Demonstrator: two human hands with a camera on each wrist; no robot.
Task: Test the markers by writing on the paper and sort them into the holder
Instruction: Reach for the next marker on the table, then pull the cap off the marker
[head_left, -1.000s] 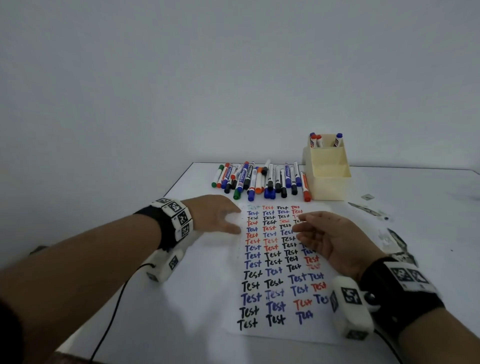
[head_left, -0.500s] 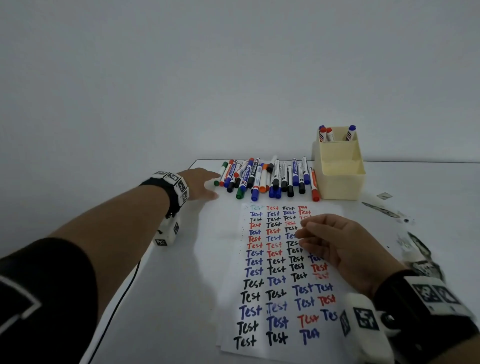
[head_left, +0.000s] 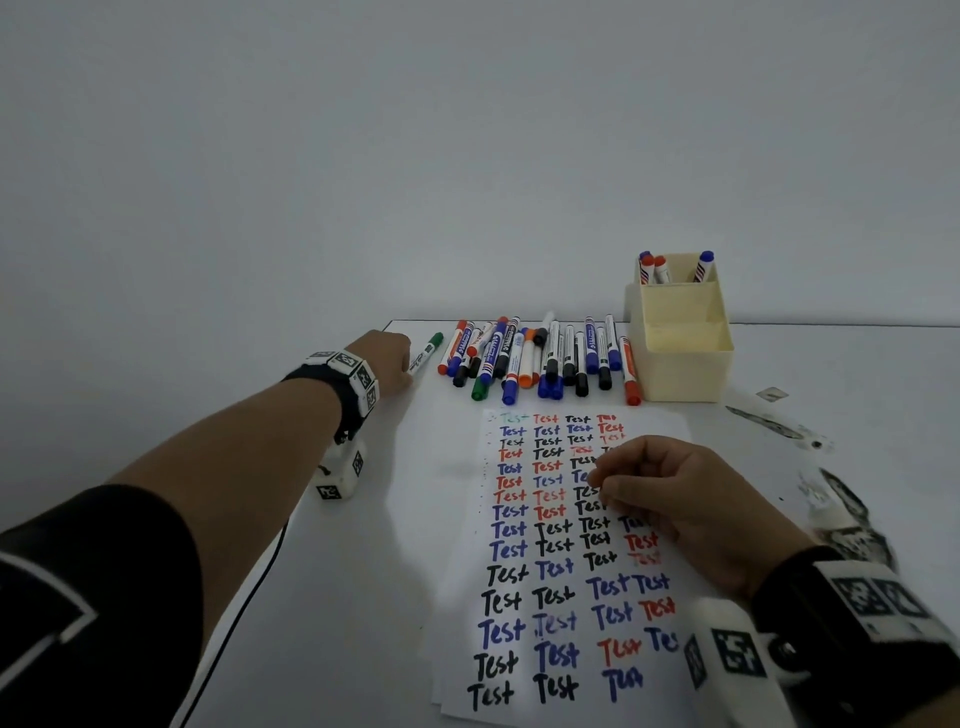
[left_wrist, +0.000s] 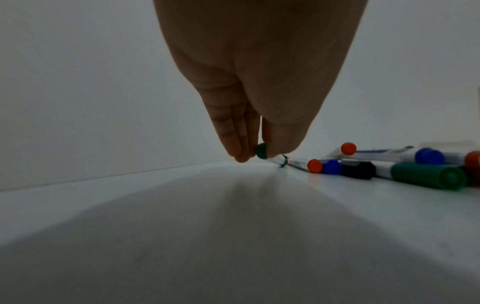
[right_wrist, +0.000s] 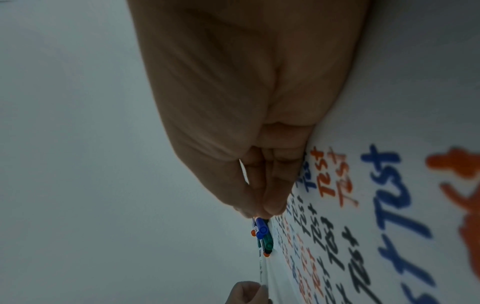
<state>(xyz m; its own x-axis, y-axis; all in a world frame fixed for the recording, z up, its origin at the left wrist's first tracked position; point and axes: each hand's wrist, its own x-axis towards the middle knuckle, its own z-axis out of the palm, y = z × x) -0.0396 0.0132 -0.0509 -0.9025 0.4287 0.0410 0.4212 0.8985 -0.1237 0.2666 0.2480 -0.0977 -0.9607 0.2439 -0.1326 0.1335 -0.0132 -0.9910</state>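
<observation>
Head cam: left hand (head_left: 384, 358) is stretched out to the far-left end of the marker pile (head_left: 540, 361), gripping the white end of a green-capped marker (head_left: 427, 352) that sits a bit apart from the rest. The pile lies in a row on the white table (head_left: 337, 597), just past the top edge of the paper (head_left: 561, 545), which is full of "Test" in black, blue and red. The cream holder (head_left: 680, 348) stands right of the pile with three markers upright in its back compartment. Right hand (head_left: 670, 499) rests on the paper, fingers loosely curled, nothing in them.

Left wrist cam: fingers pressed together with the thumb opposite, pinching the green marker's end (left_wrist: 261, 151) right down at the table. More markers lie just to the right.

Right wrist cam: the fingers (right_wrist: 270, 185) are curled in against each other, side of the hand on the paper. The pile shows beyond the fingertips, and the left hand's fingers holding the marker at the bottom.
</observation>
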